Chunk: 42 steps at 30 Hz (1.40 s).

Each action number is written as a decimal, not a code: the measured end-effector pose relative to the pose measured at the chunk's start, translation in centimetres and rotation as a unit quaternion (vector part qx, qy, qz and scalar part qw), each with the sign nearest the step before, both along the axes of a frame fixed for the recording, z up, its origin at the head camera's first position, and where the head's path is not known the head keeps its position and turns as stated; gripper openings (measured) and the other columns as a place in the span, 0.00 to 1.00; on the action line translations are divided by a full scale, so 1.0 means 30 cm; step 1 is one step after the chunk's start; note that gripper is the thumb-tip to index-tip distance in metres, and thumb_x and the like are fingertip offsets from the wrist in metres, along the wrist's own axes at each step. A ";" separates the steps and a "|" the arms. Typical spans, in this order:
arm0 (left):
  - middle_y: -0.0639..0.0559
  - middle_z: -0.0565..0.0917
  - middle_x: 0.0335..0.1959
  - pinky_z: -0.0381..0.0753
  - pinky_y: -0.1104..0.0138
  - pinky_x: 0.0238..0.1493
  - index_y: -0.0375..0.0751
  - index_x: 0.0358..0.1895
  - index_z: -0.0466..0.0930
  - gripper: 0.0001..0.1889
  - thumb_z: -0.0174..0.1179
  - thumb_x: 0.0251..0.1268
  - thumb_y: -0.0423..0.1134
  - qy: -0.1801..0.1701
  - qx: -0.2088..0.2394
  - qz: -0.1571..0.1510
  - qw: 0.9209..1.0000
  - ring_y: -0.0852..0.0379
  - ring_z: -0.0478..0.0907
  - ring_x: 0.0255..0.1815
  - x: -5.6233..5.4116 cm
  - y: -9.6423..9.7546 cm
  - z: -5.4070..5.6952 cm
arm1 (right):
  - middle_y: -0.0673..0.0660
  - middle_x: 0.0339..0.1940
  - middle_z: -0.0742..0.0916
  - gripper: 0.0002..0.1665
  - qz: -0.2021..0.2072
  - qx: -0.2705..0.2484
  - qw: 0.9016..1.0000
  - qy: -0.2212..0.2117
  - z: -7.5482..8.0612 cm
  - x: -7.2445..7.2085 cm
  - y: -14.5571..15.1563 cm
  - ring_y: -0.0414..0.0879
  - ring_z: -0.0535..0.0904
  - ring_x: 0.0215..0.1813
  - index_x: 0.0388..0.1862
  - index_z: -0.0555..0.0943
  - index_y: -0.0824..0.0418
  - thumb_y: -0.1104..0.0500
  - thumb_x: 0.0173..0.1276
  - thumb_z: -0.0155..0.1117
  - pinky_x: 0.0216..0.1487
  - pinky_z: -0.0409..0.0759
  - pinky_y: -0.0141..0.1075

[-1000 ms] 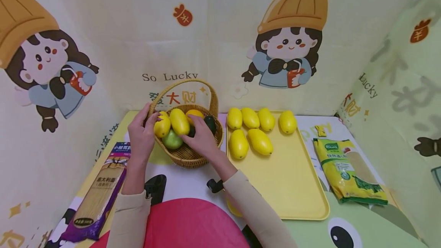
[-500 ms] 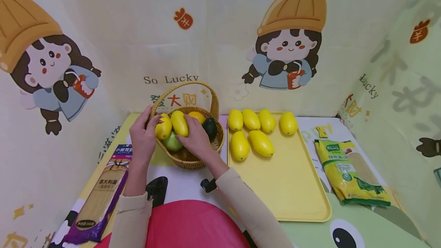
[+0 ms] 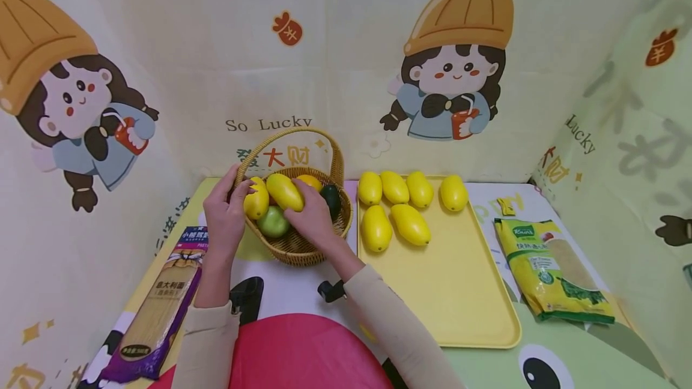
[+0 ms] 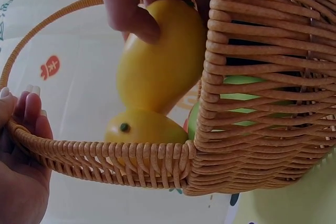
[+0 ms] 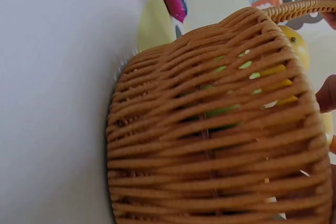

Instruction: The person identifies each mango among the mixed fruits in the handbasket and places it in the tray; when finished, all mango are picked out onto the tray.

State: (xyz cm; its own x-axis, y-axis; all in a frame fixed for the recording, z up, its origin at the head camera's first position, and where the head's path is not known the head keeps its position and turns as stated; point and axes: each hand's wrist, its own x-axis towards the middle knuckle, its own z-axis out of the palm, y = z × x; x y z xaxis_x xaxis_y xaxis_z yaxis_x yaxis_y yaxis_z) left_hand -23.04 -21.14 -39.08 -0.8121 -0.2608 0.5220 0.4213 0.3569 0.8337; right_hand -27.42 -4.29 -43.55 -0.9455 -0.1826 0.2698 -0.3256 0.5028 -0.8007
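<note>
A wicker basket point(image 3: 297, 259) stands at the back of the table, its arched handle point(image 3: 336, 161) upright. My left hand point(image 3: 226, 209) grips the handle's left side; in the left wrist view its fingers wrap the handle point(image 4: 58, 155). Inside the basket, my right hand point(image 3: 313, 215) pinches a yellow mango point(image 3: 285, 192) between thumb and fingers. That mango leans over a second mango point(image 4: 144, 127) by the left hand. Beside them in the basket are a green round fruit point(image 3: 273, 222), an orange point(image 3: 310, 182) and a dark green avocado-like fruit point(image 3: 331, 200).
To the right of the basket lies a yellow tray point(image 3: 449, 293) with several mangoes point(image 3: 409, 224) at its back. A yellow-green Knorr bag point(image 3: 548, 272) and a small yellow item point(image 3: 506, 206) lie further right. A pasta pack point(image 3: 164, 305) lies on the left.
My right hand moved left onto the mango and took hold of it. The mango has since tilted, its near end swinging right. My left hand stays on the handle.
</note>
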 end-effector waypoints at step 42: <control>0.40 0.83 0.52 0.79 0.83 0.51 0.52 0.72 0.69 0.23 0.53 0.76 0.42 -0.001 0.001 -0.002 1.000 0.69 0.80 0.44 0.008 0.003 0.006 | 0.46 0.63 0.81 0.37 -0.016 -0.080 0.997 0.000 -0.003 0.122 0.289 0.46 0.76 0.50 0.69 0.73 0.42 0.54 0.57 0.66 0.51 0.77 0.40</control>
